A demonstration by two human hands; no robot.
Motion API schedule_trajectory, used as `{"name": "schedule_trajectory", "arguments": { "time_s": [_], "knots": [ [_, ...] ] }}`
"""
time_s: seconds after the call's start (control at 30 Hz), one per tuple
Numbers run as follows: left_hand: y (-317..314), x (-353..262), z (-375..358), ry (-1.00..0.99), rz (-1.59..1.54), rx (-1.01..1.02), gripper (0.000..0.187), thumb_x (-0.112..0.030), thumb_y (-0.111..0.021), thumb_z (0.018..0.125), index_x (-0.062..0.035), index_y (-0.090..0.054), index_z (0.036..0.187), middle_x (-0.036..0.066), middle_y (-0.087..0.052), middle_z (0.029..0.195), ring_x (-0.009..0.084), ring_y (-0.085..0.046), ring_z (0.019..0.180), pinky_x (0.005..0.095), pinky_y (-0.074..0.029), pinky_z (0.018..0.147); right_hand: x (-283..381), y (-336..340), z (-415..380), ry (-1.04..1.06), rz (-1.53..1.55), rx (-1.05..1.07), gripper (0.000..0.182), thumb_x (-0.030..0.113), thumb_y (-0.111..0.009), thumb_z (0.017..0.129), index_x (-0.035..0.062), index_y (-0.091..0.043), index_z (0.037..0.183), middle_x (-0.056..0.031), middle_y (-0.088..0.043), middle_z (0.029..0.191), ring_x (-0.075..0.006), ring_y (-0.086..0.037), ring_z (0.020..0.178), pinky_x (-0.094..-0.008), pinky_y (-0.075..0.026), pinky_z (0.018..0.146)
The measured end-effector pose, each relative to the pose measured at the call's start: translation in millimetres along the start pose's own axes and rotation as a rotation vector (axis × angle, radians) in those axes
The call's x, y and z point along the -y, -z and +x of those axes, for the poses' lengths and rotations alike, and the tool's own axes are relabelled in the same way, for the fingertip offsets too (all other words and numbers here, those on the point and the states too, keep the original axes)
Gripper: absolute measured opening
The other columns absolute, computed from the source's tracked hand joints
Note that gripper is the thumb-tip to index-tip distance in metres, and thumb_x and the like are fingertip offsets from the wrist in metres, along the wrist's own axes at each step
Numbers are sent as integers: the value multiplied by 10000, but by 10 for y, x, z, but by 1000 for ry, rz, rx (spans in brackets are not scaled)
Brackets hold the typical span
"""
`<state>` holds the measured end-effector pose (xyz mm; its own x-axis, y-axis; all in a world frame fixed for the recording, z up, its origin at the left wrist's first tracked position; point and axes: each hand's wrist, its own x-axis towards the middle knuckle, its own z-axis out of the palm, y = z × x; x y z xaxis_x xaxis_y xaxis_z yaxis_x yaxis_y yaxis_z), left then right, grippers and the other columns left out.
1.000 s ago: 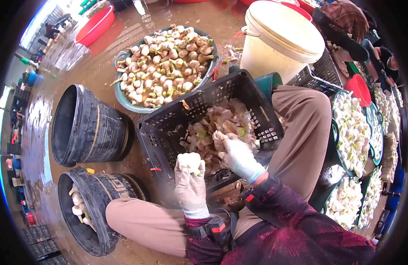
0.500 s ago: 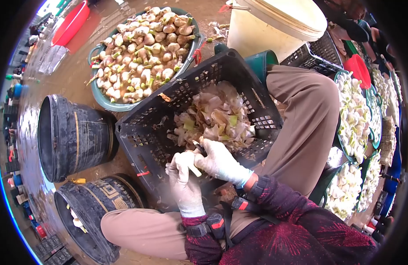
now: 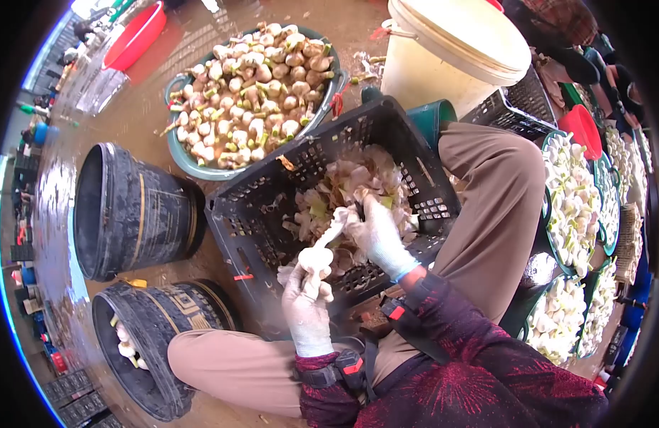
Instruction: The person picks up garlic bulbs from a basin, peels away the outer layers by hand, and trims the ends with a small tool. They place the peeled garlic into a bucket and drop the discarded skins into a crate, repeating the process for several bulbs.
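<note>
Bulb: one white garlic bulb (image 3: 315, 262), held over the near side of the black crate (image 3: 262, 196), neck towards the right hand (image 3: 379, 232).
Left grip: the gloved left hand (image 3: 306, 307) is closed around the bulb from below, probably so its neck stays exposed.
Right grip: gloved, pinched on a pale strip (image 3: 336, 225) that runs from the bulb's neck; the strip looks stretched, which suggests the hands are set apart to tension it.
Dark patch: a small dark patch (image 3: 359, 210) shows by the right fingers; tool or shadow, cannot tell at this blur.
Crate: in front of the person, against the right leg (image 3: 486, 207), with loose peelings (image 3: 372, 175) inside; its place under the hands presumably lets scraps drop in.
Supply side: teal tub (image 3: 174, 146) just beyond the crate, heaped with brownish bulbs (image 3: 251, 100), likely for easy forward reach.
Left side: black buckets (image 3: 155, 214), the nearer beside the left leg (image 3: 237, 364), with a few pale bulbs (image 3: 126, 349) inside.
Count: bulb in hand, 1; strip, 1; teal tub, 1; black buckets, 2; cream lidded bucket (image 3: 429, 71), 1; heaped bulbs overlap, uncountable.
</note>
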<state>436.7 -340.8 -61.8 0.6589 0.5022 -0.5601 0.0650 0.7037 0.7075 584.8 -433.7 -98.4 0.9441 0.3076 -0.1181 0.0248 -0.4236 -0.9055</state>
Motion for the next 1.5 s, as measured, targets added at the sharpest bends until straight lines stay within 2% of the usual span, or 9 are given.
{"name": "schedule_trajectory", "arguments": {
  "time_s": [0.1, 0.17, 0.27, 0.5, 0.77, 0.87, 0.97, 1.27, 1.5],
  "knots": [
    [56, 53, 24, -19, -67, 39, 280, -100, -615, 929, -23, -581, 1196, 84, -655, 936, 99, -600, 652, 203, -456, 528, 73, 205, -271, 80, 34, 235, 412, 343, -657, 896, -39, -545, 1002, -220, -640, 822, -350, -667, 856, -402, -515, 720],
    [60, 58, 28, -7, -215, 20, 266, -119, -613, 934, -33, -576, 1183, 88, -658, 950, 82, -544, 597, 210, -434, 524, -21, 69, -377, -273, 1049, 458, 450, 393, -608, 937, -1, -528, 1138, -105, -641, 975, -232, -634, 918, -344, -520, 735],
    [3, 59, -26, -17, -104, 37, 262, -157, -594, 949, -29, -578, 1176, 49, -621, 828, 93, -543, 594, 210, -426, 502, 201, 147, -386, -225, 805, 609, 382, 213, -646, 931, 10, -512, 1226, -17, -595, 1050, -91, -549, 965, -231, -473, 816],
    [76, 154, 77, 95, -359, 154, 191, -172, -547, 969, -28, -561, 1093, -3, -445, 654, 100, -400, 517, 240, -337, 458, -116, -14, -187, -30, 339, 109, 343, 184, -670, 901, -36, -580, 1149, -3, -650, 846, -27, -542, 750, -207, -449, 615],
    [91, -1091, 294, -151, -472, -143, 187, -176, -555, 958, -7, -561, 1038, 20, -506, 710, 108, -449, 533, 243, -369, 471, 37, -12, -341, 20, 302, 261, 240, 69, -637, 858, -27, -630, 1077, -62, -704, 851, -91, -633, 751, -262, -517, 676],
    [395, -2214, 653, -644, -552, 82, 349, -214, -557, 949, 75, -536, 1144, 106, -621, 775, 175, -625, 707, 265, -528, 600, 13, 64, -434, 41, 208, 405, 247, 131, -645, 849, -15, -618, 1047, -180, -691, 957, -284, -683, 874, -339, -516, 781],
    [538, -2754, 953, -517, -479, 218, 389, -244, -500, 973, 97, -525, 1160, 219, -660, 1021, 296, -656, 857, 385, -564, 725, -145, -10, -428, 0, 118, 408, 267, 235, -675, 856, -11, -592, 917, -206, -659, 833, -374, -654, 795, -407, -501, 679],
    [48, -2157, 2872, -57, 933, 41, 370, -63, -579, 855, -128, -571, 1220, 16, -655, 1023, 63, -550, 648, 213, -474, 585, 50, 73, -325, 82, -78, 466, 200, 179, -656, 836, 27, -574, 937, -171, -613, 806, -380, -618, 767, -442, -504, 677],
    [-4, -1979, 3694, 99, 1750, 140, 408, -99, -762, 704, 27, -574, 1042, 109, -665, 968, 198, -646, 716, 306, -547, 596, 125, 8, -192, 0, -39, 513, 158, 156, -631, 874, 18, -577, 928, -172, -631, 835, -362, -633, 786, -404, -522, 674]
  ]
}}
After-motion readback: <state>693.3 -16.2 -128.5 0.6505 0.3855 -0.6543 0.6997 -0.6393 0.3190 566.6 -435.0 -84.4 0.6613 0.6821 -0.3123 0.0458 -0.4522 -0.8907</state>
